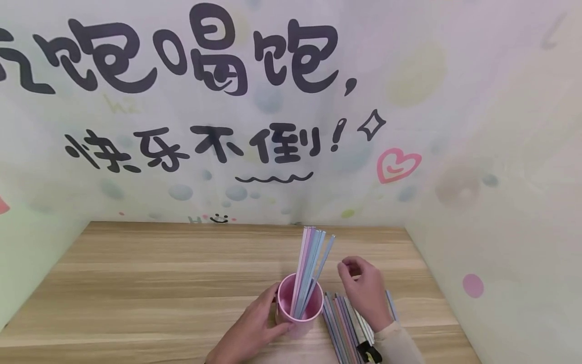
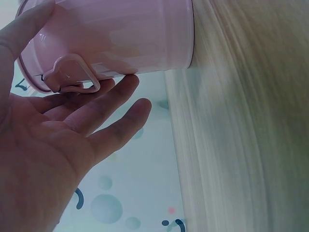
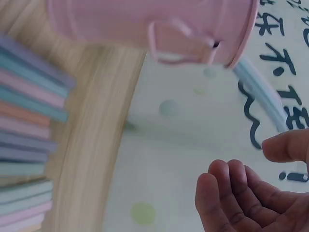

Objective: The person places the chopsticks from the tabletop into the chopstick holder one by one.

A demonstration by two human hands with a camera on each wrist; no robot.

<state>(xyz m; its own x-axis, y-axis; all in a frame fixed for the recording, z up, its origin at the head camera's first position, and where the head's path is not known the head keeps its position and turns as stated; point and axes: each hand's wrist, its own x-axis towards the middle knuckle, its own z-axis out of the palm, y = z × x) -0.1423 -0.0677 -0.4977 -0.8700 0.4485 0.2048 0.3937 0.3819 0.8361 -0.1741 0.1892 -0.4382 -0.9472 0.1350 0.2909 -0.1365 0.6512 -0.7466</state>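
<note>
Gripping a pink cup point(image 1: 302, 329) of pastel sticks point(image 1: 310, 268) on a wooden table point(image 1: 159, 283) between spread thumb and fingers of the left hand point(image 1: 252, 328), while holding nothing in the loosely curled right hand point(image 1: 367, 290) near a row of sticks point(image 1: 343, 323) beside the cup.

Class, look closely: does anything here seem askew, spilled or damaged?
Only mildly: in the pink cup, one blue stick leans further right than the bundle beside it, breaking the otherwise close grouping. I see no spill or damage.
</note>
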